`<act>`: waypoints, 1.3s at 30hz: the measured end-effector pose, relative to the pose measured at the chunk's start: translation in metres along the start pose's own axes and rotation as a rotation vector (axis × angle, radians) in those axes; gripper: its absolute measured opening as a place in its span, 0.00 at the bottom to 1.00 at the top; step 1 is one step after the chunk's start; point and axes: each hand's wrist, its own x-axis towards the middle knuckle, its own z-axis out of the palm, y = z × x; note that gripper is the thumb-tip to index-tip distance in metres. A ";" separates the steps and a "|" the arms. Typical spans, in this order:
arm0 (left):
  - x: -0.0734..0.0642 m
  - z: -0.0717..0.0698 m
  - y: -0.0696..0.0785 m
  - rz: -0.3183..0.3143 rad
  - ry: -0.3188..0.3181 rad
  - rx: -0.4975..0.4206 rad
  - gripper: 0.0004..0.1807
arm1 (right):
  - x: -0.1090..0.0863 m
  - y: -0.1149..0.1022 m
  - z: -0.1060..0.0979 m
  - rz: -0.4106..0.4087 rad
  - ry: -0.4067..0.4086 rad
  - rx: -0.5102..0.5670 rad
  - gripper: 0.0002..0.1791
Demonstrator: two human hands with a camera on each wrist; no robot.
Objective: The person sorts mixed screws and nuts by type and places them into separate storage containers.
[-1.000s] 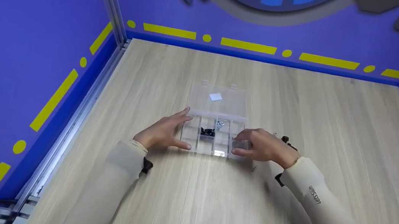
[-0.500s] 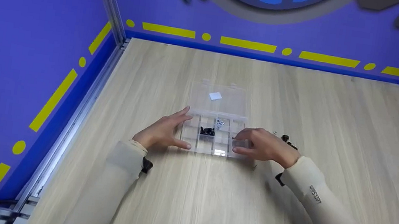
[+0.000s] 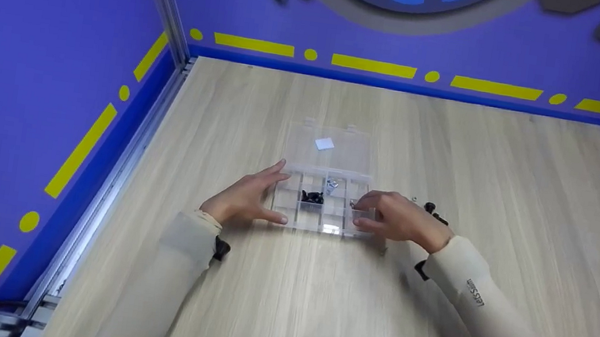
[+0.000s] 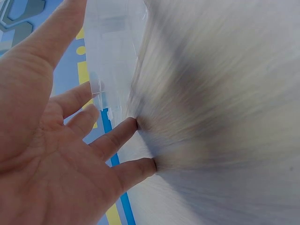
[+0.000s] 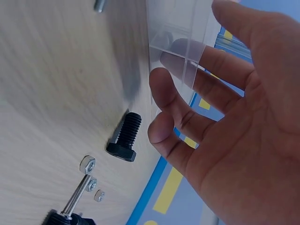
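Note:
A clear plastic compartment box [image 3: 332,219] lies on the table, its lid [image 3: 302,148] folded back. Black pieces [image 3: 312,197] fill one compartment and small silver pieces [image 3: 332,185] another. Along the box's left side spreads my left hand [image 3: 247,196], thumb and fingers extended; the left wrist view shows its palm [image 4: 56,159] holding nothing. My right hand [image 3: 400,219] reaches into the right-hand compartments. In the right wrist view, two fingers [image 5: 211,70] show partly through the clear wall, and the thumb stands apart from them. A tiny piece [image 3: 353,203], kind unclear, lies by the fingertips.
Right of the box lie a black hex bolt [image 5: 124,137], several small hex nuts [image 5: 87,164] and a silver screw [image 5: 77,193] near more black hardware. Another silver piece [image 5: 100,5] lies near the box's front right corner. Blue walls border the wooden table [image 3: 496,177].
My right thumb and fingertips have drawn slightly rightward and apart, and the tiny piece beside them shows more clearly. The left hand stays in place.

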 end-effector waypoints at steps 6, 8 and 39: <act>-0.001 -0.001 0.001 -0.002 -0.002 -0.008 0.56 | -0.002 0.000 -0.001 0.010 0.028 0.008 0.20; 0.000 -0.001 0.000 -0.003 -0.004 -0.012 0.56 | -0.003 0.000 -0.002 0.007 0.054 0.016 0.18; 0.000 0.000 0.001 -0.007 -0.003 -0.014 0.57 | -0.047 0.046 -0.011 0.028 0.390 -0.033 0.12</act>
